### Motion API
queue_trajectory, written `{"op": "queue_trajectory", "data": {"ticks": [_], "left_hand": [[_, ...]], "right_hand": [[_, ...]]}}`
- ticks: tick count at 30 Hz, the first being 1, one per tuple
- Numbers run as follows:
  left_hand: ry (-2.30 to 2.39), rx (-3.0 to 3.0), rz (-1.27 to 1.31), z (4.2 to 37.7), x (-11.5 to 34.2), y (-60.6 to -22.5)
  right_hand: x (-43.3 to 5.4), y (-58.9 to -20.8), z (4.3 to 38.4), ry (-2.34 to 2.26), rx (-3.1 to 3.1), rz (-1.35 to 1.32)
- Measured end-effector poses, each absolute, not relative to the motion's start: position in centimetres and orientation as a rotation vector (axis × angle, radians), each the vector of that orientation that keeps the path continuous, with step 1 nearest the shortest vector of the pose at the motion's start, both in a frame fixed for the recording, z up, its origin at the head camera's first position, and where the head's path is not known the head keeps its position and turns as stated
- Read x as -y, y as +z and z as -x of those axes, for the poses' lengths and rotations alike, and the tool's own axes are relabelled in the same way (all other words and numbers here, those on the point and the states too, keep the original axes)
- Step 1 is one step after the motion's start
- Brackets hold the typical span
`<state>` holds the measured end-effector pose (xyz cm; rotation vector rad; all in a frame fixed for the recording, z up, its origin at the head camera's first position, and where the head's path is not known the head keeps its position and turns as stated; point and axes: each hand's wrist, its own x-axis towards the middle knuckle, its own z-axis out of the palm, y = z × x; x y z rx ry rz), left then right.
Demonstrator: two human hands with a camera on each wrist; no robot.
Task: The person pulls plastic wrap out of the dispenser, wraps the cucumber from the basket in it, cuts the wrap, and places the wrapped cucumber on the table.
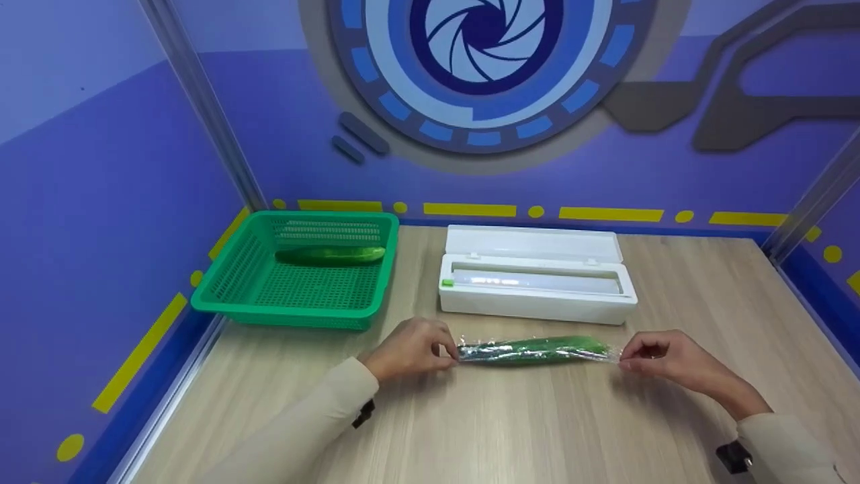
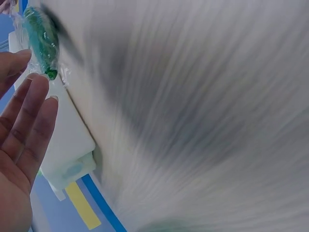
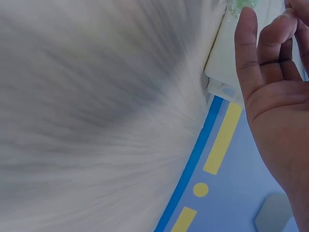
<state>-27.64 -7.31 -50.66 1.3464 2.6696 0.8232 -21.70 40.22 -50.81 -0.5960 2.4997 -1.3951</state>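
Note:
A cucumber (image 1: pixel 537 350) wrapped in clear plastic film lies lengthwise between the two hands in the head view. My left hand (image 1: pixel 411 348) pinches the film's left end between thumb and forefinger. At the other end, the thumb and fingers of my right hand (image 1: pixel 675 363) pinch the twisted film tail. The left wrist view shows the wrapped cucumber (image 2: pixel 42 39) past the fingertips of the left hand (image 2: pixel 24 125). In the right wrist view only a bit of the green, film-covered end (image 3: pixel 239 6) shows above the right hand (image 3: pixel 277 87).
Behind the wrapped cucumber stands a white film dispenser box (image 1: pixel 537 306), lid raised, a film roll (image 1: pixel 531 281) inside. A green plastic basket (image 1: pixel 302 316) at the back left holds an unwrapped cucumber (image 1: pixel 329 255). Patterned blue walls (image 1: pixel 282 134) border the wooden table (image 1: pixel 497 430).

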Motion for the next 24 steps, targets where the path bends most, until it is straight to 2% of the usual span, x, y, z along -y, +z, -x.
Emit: {"op": "queue_trajectory", "data": {"ticks": [16, 24], "left_hand": [[0.743, -2.804, -1.282, 27.2, 6.4, -52.8], [0.787, -2.959, -1.092, 27.2, 5.5, -53.6]], "right_hand": [[-38.9, -52.7, 22.3, -1.242, -2.588, 0.509], [-37.9, -52.7, 22.8, -1.211, -2.618, 0.331]]}}
